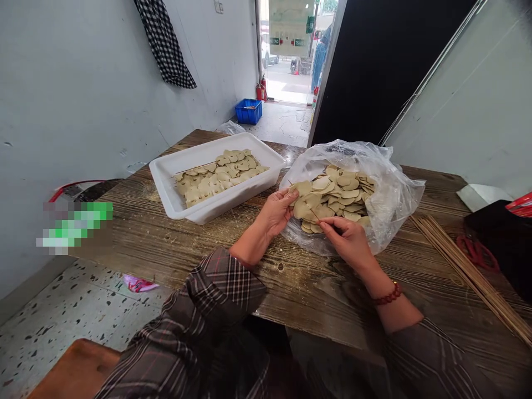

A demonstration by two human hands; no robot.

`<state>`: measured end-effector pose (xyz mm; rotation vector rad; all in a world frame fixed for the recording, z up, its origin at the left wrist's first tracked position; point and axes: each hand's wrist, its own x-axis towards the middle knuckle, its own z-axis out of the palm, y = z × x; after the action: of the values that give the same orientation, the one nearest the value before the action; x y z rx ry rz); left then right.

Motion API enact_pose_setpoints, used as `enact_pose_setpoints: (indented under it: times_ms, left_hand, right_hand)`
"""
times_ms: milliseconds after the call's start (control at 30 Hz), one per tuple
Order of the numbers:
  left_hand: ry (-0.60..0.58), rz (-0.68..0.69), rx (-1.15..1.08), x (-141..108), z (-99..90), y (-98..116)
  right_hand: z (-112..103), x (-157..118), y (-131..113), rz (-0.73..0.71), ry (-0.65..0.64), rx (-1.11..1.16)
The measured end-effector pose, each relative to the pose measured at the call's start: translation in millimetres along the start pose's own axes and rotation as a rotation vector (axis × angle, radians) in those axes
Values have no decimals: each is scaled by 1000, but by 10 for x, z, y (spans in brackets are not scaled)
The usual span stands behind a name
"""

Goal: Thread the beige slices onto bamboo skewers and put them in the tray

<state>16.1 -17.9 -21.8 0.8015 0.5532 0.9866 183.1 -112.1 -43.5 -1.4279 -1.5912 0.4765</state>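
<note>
Thin, flat beige slices [347, 191] fill an open clear plastic bag [388, 210] on the wooden table. At the bag's left edge, my left hand [279, 213] is closed on a slice threaded on a thin stick [315, 215]. The fingers of my right hand [346, 238] pinch the lower end of that stick, over the front of the bag. A white tray [216, 209] to the left holds rows of skewered slices [220, 177], overlapping each other.
Long thin sticks [469, 271] lie in a bundle on the table [178, 244] at the right, beside red-handled scissors [477, 252] and a black item. A blue crate [248, 112] stands on the floor near the glass door.
</note>
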Motion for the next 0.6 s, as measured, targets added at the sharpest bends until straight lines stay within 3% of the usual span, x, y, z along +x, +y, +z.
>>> enact_pose_setpoints:
  times_ms: [600]
  left_hand:
    - [-73,-78,59,-39,122,-167]
  right_hand:
    - [-32,32,8,2,32,-38]
